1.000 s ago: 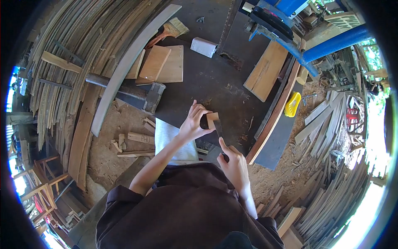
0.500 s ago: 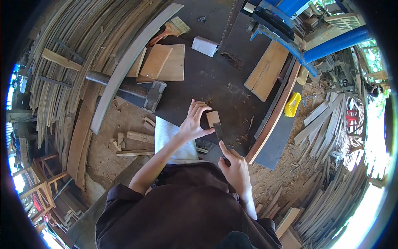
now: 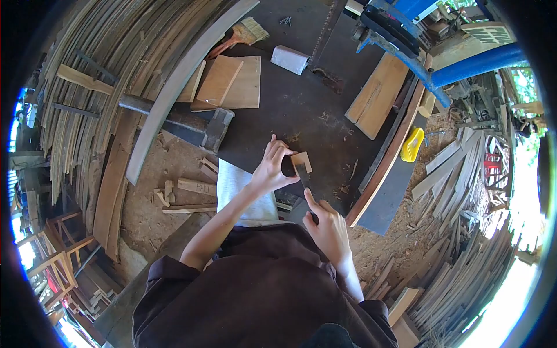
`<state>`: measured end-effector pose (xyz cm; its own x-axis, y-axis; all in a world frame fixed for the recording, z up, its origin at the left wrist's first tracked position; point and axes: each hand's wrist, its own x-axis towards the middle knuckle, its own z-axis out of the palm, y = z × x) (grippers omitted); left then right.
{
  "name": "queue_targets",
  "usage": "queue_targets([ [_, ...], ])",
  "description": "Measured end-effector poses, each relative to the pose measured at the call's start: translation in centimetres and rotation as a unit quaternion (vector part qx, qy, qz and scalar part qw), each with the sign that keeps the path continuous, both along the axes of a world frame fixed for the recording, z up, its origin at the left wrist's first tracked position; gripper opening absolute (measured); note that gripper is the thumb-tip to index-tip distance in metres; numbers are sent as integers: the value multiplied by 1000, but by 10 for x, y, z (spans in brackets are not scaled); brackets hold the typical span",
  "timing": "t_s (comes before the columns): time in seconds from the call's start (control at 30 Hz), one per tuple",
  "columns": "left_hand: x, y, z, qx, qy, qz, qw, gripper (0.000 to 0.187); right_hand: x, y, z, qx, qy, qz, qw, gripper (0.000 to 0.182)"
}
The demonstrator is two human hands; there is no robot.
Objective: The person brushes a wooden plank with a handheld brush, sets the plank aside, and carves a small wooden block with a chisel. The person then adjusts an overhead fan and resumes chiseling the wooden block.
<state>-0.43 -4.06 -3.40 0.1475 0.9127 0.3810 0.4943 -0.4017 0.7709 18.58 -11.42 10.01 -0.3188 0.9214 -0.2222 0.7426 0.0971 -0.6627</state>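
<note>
A small wooden block sits near the front edge of the dark tabletop. My left hand grips its left side between thumb and fingers. In my right hand is the handle of a flat metal blade, with the index finger stretched along it. The blade lies over the block's left part and points away from me. Its handle is mostly hidden in my palm.
A hammer, thin boards, a brush and a whitish block lie farther back. Right are a board, a long wooden rail and a yellow object. Blue metal framework stands at upper right.
The blade has moved forward and left over the block, with my right hand moving slightly forward. My left hand keeps its hold. The view has shifted slightly.
</note>
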Motion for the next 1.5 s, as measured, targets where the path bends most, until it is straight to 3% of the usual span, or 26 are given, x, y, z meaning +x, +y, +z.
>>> queue_targets([
  [0.87, -1, 3, 1, -5, -21, -1, 1000, 57, 6, -4, -8, 20, 17, 10, 1000, 54],
  [1.07, -2, 4, 3, 2, 4, 4, 1000, 60, -5, 23, -12, 26, 69, -15, 997, 54],
  [1.23, 9, 2, 17, 4, -5, 36, 999, 75, 19, 2, 11, 26, 50, -53, 997, 55],
  [1.33, 1, 5, 34, -11, -10, -31, 999, 79, 20, -15, 14, -3, 51, -62, 997, 55],
  [1.5, -4, 2, 6, -45, -14, -61, 997, 77, 7, -26, 5, -18, 72, -58, 996, 56],
])
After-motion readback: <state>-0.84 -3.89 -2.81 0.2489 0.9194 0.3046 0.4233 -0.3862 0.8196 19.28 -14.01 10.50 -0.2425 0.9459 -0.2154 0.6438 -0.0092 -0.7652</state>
